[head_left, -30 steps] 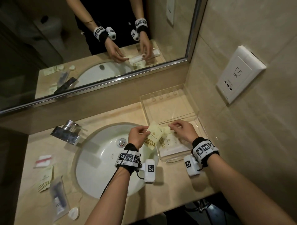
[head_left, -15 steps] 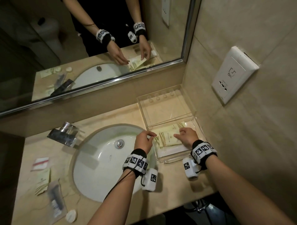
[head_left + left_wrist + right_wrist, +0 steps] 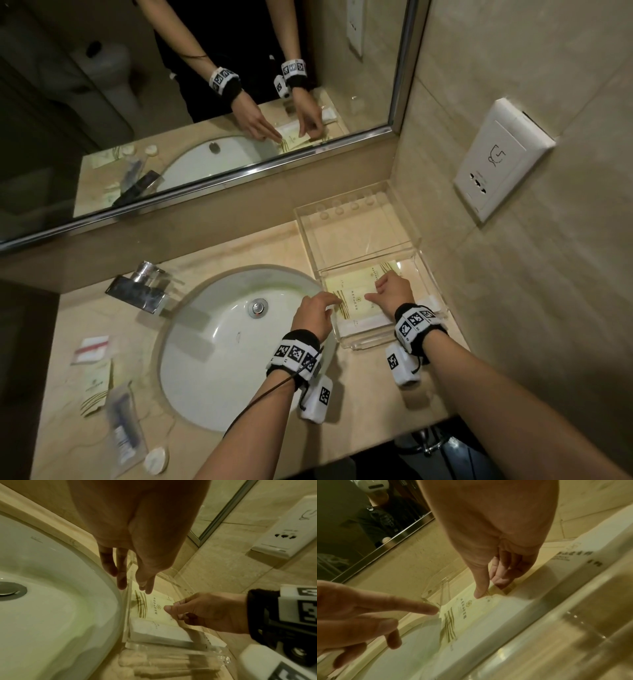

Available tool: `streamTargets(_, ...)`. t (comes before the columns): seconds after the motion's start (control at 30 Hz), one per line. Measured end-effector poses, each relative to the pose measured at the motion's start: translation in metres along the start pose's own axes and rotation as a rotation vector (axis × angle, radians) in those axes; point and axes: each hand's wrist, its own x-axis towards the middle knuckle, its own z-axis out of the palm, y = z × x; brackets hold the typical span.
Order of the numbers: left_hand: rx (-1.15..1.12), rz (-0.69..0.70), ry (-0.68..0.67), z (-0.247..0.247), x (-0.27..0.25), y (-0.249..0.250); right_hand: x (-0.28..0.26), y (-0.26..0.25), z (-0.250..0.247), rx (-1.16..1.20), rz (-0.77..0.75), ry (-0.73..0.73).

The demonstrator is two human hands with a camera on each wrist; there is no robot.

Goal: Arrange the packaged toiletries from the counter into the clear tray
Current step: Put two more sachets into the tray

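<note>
A cream packet with brown stripes (image 3: pixel 356 298) (image 3: pixel 157 608) (image 3: pixel 471 609) lies flat in the clear tray (image 3: pixel 370 337), on top of a white packet (image 3: pixel 373 320) (image 3: pixel 159 631). My left hand (image 3: pixel 337 301) (image 3: pixel 137 586) reaches over the tray's left wall, and its straight fingertips touch the packet's striped end. My right hand (image 3: pixel 380 291) (image 3: pixel 488 589) is inside the tray. Its thumb lies on top of the packet's right edge and its curled fingers are at that edge, pinching it.
A second clear tray piece (image 3: pixel 352 226) stands behind, against the wall. The sink (image 3: pixel 219 342) and faucet (image 3: pixel 144 287) are to the left. Left of the sink lie a red-and-white sachet (image 3: pixel 90 349), another cream packet (image 3: pixel 96 387), a clear bag (image 3: pixel 121 425) and a round white item (image 3: pixel 156 460).
The cream packet, held up over the tray's left edge a second ago, has come down and lies flat in the tray. Both hands lowered with it.
</note>
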Motion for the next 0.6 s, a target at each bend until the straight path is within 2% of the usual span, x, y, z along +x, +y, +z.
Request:
streamTargets(0.2,0.194,0.043,-0.069,0.006,0.0,0.001,-0.003,-0.002,0.008,0.023,-0.003,0.028)
streamTargets(0.33,0.23,0.038,-0.134,0.007,0.001,-0.001,-0.004,0.001,0.008,-0.002,-0.004,0.039)
streamTargets(0.47,0.128,0.022,-0.079,0.002,0.001,-0.004,-0.005,0.004,0.007,-0.046,-0.021,0.049)
streamTargets(0.6,-0.117,0.012,0.02,-0.013,-0.004,-0.015,-0.009,-0.006,-0.003,-0.074,-0.063,0.105)
